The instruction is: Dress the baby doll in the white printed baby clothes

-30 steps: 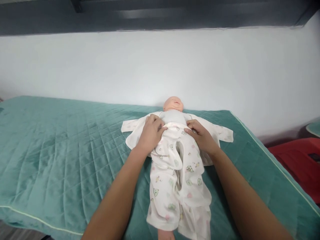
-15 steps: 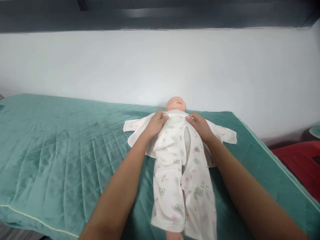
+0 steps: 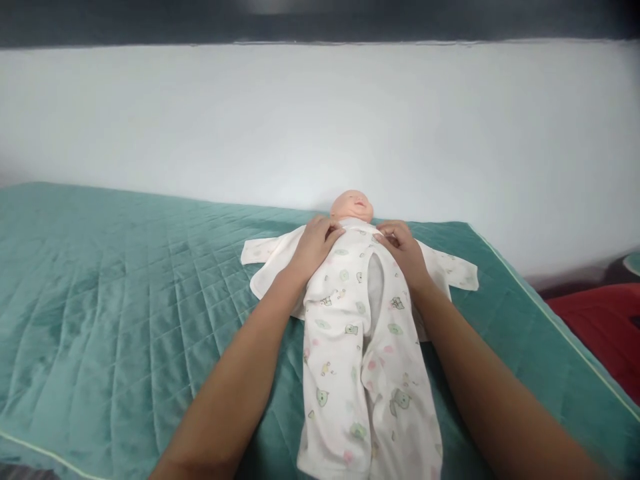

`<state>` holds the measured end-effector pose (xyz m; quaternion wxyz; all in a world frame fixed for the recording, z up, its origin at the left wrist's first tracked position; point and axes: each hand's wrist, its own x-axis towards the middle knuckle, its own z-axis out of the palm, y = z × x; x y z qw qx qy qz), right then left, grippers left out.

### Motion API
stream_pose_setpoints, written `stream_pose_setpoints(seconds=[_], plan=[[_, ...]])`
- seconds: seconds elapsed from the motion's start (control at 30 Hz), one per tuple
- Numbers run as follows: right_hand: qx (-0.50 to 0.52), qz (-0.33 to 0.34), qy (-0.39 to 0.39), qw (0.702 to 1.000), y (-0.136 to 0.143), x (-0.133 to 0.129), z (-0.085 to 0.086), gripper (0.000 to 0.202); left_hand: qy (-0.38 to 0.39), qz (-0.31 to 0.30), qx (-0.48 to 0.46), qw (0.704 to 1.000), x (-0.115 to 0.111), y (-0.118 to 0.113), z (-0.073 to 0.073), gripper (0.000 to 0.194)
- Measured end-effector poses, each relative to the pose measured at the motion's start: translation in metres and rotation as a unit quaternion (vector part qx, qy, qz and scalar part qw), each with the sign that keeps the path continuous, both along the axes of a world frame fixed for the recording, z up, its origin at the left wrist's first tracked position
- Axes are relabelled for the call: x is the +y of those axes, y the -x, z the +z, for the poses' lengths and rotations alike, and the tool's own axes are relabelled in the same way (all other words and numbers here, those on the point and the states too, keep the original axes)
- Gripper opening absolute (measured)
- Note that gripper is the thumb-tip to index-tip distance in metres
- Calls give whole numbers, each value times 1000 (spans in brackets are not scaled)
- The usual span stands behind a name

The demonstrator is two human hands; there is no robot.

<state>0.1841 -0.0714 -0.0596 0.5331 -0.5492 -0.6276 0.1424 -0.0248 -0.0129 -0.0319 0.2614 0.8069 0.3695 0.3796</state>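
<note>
Trousers (image 3: 337, 320) moved higher | left grip (image 3: 315, 243), right grip (image 3: 406, 252) pinching waistband (image 3: 357, 227) | green quilt (image 3: 145, 307), white wall (image 3: 200, 127)

The left forearm (image 3: 245, 377) runs in from the bottom edge, left of centre in the frame, and the right forearm (image 3: 485, 380) from the lower right. Both are bare along their whole visible length, smooth in outline, broadest near the bottom of the frame and tapering evenly to slim wrists. The left hand (image 3: 315, 245), just left of the frame's middle, is bare, with slender fingers and a narrow thumb. The right hand (image 3: 407, 257), right of the middle, is likewise bare and similarly built. The fingernails are too small to make out.
</note>
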Motion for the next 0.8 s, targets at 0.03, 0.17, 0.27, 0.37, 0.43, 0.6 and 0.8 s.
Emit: stream_pose_setpoints(seconds=[0.03,0.17,0.27,0.37,0.43,0.6,0.8], plan=[[-18,13,-13,1000,-1,2,1,26,-18,-5,0,1000,1,0,0,14],[-51,34,53,997,-3,12,7,27,9,-35,20,999,7,6,6,19],[-98,9,75,992,-2,20,13,28,46,-69,86,993,14,11,14,25],[-117,-6,80,990,-1,29,18,26,60,-43,126,989,22,9,19,24],[-116,-17,91,989,0,37,21,24,56,20,132,990,30,4,17,20],[-93,-22,122,988,1,52,22,20,54,132,133,981,49,-13,2,5],[23,-37,98,994,1,45,11,16,50,76,52,994,45,-13,-8,18]])
